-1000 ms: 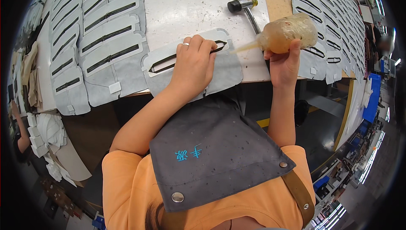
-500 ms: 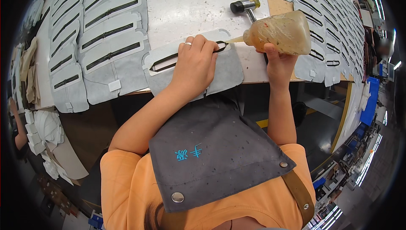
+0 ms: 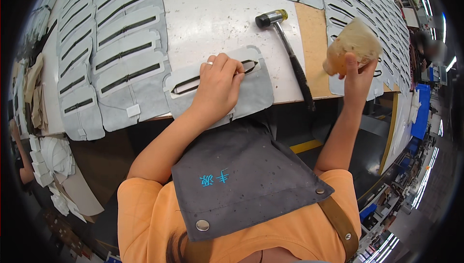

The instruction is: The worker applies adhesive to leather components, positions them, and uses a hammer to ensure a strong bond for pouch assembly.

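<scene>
1. A grey panel [image 3: 256, 89] lies flat at the table's near edge, a long, black-edged slot [image 3: 186, 87] running across its pale backing.
2. The left hand [image 3: 220, 82] rests over the slot, fingers curled, thumb and forefinger close together near its right end; whether they pinch the edging cannot be told.
3. To the right, well apart from the panel, the right hand [image 3: 357, 72] is clamped around a cloudy bottle [image 3: 355, 45] of amber liquid, its tip hidden from view.
4. The step in hand appears to be work on the slot's edging, the bottle held aside. A next move would seem to call for a steady panel and a bottle kept upright enough not to drip.
5. Between panel and bottle lies a hammer [image 3: 291, 53], one face black, one yellow, its grip reaching past the edge of the white table [image 3: 208, 12].
6. Similar slotted pieces overlap in left rows [image 3: 116, 82] and right rows [image 3: 340, 2].
7. Turquoise characters [image 3: 213, 178] are stitched on the dark apron [image 3: 251, 200]; no label can be made out on the bottle.
</scene>
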`<state>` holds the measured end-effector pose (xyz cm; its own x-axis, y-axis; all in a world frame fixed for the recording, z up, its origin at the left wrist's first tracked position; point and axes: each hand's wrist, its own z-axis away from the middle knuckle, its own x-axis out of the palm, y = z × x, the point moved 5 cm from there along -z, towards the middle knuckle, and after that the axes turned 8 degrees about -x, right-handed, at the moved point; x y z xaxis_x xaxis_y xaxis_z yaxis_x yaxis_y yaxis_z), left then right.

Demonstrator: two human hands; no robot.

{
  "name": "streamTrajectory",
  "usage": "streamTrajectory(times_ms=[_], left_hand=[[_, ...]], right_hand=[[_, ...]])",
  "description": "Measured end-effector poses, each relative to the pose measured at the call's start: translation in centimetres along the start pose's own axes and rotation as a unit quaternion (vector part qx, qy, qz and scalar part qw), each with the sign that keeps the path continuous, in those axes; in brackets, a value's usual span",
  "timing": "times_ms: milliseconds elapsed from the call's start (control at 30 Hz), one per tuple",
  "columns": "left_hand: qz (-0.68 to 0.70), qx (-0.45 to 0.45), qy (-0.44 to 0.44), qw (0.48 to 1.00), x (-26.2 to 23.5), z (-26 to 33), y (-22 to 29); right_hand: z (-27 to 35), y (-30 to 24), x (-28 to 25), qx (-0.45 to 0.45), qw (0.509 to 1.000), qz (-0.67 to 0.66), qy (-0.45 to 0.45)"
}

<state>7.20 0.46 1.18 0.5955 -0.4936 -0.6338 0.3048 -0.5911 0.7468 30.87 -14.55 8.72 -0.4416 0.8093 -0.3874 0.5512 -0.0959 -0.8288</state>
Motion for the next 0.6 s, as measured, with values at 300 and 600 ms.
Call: streamTrajectory(times_ms=[300, 600], left_hand=[[0.016, 0.106, -0.033, 0.994, -1.8, -4.3, 4.1], [-0.026, 0.126, 0.081, 0.988, -6.5, -7.0, 1.4]], right_hand=[[2.2, -3.2, 4.1, -0.259, 0.901, 0.306, -0.167], [-9.6, 2.9, 6.6, 0.076, 0.985, -0.114, -0.104]])
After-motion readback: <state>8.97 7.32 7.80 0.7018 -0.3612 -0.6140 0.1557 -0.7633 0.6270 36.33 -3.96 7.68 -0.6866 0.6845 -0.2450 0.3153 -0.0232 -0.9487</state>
